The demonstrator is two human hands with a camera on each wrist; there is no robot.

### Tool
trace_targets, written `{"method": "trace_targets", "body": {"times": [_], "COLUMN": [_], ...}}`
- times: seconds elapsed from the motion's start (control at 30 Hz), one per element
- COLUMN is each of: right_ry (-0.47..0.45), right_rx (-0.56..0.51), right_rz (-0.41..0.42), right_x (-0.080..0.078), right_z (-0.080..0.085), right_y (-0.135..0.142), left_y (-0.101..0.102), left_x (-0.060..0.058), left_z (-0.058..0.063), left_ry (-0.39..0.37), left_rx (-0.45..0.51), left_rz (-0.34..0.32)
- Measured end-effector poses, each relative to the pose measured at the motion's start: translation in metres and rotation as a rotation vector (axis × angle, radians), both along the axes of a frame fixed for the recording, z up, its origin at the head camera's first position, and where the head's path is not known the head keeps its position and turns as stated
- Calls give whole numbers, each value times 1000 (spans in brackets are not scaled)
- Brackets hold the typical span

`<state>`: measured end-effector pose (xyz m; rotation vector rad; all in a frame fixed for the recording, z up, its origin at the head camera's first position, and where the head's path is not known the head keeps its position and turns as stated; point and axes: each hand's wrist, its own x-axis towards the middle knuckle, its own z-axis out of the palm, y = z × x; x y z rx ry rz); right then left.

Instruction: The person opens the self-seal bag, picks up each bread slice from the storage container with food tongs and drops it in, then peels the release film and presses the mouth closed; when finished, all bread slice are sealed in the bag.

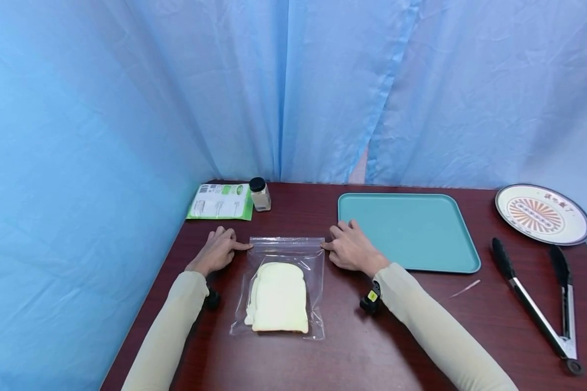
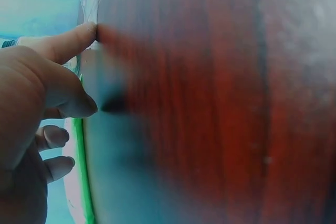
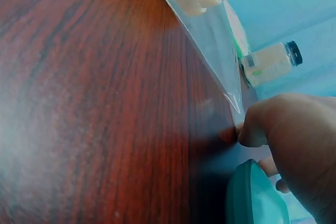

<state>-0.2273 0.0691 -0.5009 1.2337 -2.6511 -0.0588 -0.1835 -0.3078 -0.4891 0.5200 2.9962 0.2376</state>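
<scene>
A clear zip bag [image 1: 315,282] lies flat on the table, its zip end toward the back. Inside it are slices of white bread [image 1: 280,297], slightly offset on top of each other. At the bag's top left corner, my left hand [image 1: 218,251] touches the edge with one outstretched finger. The left wrist view shows that fingertip [image 2: 90,31] on the bag's edge and the thumb apart from it. On the opposite corner, my right hand [image 1: 353,248] touches the bag with an extended finger. Its contact is partly hidden by the thumb [image 3: 254,127] in the right wrist view.
Behind the left hand lie a white and green packet [image 1: 220,202] and a black-capped jar [image 1: 261,195]. A teal tray [image 1: 408,233] is close beside the right hand. Farther right are tongs [image 1: 535,309], a patterned plate [image 1: 543,214] and a thin clear strip [image 1: 466,288]. Blue curtains [image 1: 323,92] hang behind.
</scene>
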Motion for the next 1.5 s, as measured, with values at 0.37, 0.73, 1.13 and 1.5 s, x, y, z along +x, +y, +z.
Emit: {"method": "trace_targets", "body": {"times": [0.37,0.73,1.13,1.5], "right_ry": [-9,-32,-23,-87], "right_rx": [-36,-117,-247,-313], "right_rz": [-20,-33,-192,-351], "right_x": [-3,0,2,19], "right_z": [-2,4,31,57], "right_y": [0,11,58,113], "left_y": [-2,-11,-7,17], "left_x": [-7,-3,3,19], "left_z": [-2,-8,34,77], "left_ry": [-46,50,238,269], "left_rx": [-16,98,171,65], "left_rz": [39,68,127,195]}}
